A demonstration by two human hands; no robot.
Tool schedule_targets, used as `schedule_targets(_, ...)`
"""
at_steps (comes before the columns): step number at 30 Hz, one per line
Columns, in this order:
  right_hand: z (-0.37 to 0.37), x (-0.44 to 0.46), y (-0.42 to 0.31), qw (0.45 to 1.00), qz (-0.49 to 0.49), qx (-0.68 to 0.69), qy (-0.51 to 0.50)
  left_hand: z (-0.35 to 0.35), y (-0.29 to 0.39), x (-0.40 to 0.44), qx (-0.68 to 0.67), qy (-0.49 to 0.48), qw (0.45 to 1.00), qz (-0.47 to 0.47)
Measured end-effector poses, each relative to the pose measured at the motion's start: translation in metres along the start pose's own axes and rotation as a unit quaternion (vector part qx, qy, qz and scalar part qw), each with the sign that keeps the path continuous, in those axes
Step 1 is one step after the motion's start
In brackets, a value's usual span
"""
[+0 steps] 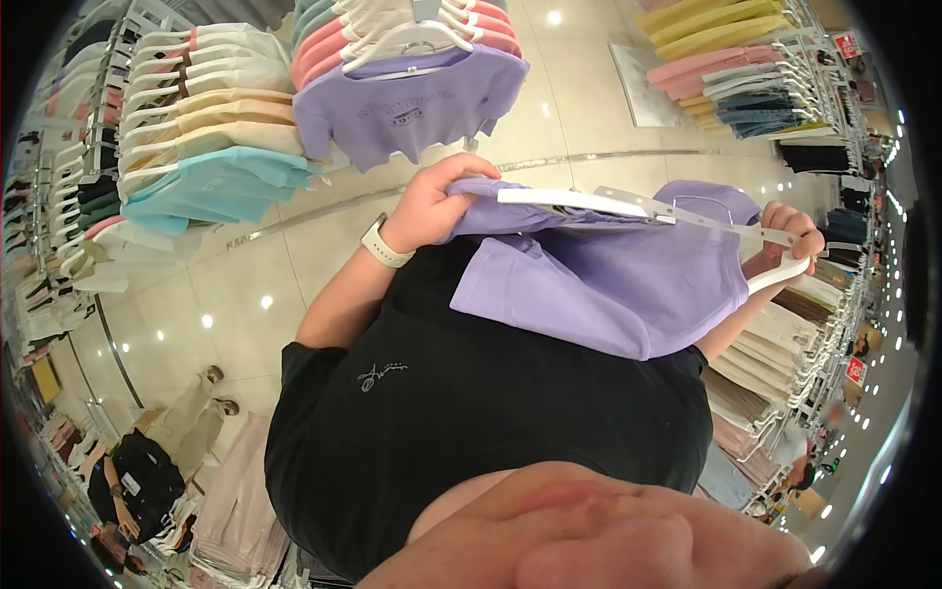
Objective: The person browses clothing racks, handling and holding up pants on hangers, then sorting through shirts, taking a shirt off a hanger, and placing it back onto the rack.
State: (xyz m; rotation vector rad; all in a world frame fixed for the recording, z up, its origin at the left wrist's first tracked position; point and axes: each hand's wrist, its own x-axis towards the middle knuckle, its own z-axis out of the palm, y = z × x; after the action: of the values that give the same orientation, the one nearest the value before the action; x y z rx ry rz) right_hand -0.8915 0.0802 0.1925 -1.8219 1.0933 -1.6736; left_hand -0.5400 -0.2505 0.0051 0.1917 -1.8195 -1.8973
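Note:
A lilac garment [628, 285] hangs across the front of the black shirt, with a white hanger [574, 201] along its upper edge. My left hand [432, 201], a pale watch on its wrist, is closed on the garment's gathered lilac cloth near the hanger's left end. At the other side, my right hand [793, 236] has its fingers wrapped round the hanger's right end. A pale strip with holes [697, 218] runs over the garment to my right hand. Folds hide part of the hanger.
Ahead hangs another lilac top [407, 108] with a print. White, cream and turquoise tops [221, 187] hang at the left, yellow and pink clothes [716, 39] at the upper right. Light trousers [235, 491] hang lower left, near a person in black [142, 481]. Glossy floor tiles [235, 304] lie between racks.

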Motion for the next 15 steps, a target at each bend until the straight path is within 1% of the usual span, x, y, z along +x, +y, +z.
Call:
schedule_targets(1, 0.002, 0.000, 0.000, 1.000, 0.006, -0.009, 0.015, -0.003, -0.004, 0.001, -0.019, 0.002, 1.000, 0.000)
schedule_targets(2, 0.004, -0.001, 0.001, 0.999, 0.011, -0.018, 0.030, -0.009, -0.006, 0.001, -0.015, -0.025, 0.999, -0.028)
schedule_targets(4, 0.007, -0.005, 0.002, 0.995, 0.013, -0.049, 0.090, -0.021, -0.007, -0.001, -0.007, -0.078, 0.993, -0.086)
schedule_targets(7, 0.015, -0.006, 0.008, 0.983, 0.032, -0.076, 0.164, -0.030, 0.001, -0.002, -0.037, -0.130, 0.977, -0.163)
schedule_targets(8, 0.017, -0.004, 0.012, 0.978, 0.041, -0.082, 0.187, -0.034, -0.002, -0.002, -0.011, -0.123, 0.977, -0.174)
schedule_targets(10, 0.022, 0.005, 0.022, 0.980, 0.041, -0.091, 0.173, -0.043, -0.013, 0.001, 0.040, -0.112, 0.974, -0.195)
schedule_targets(13, 0.039, 0.021, 0.036, 0.982, 0.046, -0.104, 0.149, -0.060, -0.025, 0.002, 0.174, -0.028, 0.974, -0.144)
schedule_targets(15, 0.050, 0.024, 0.045, 0.978, 0.070, -0.094, 0.170, -0.075, -0.046, -0.006, 0.187, -0.011, 0.977, -0.106)
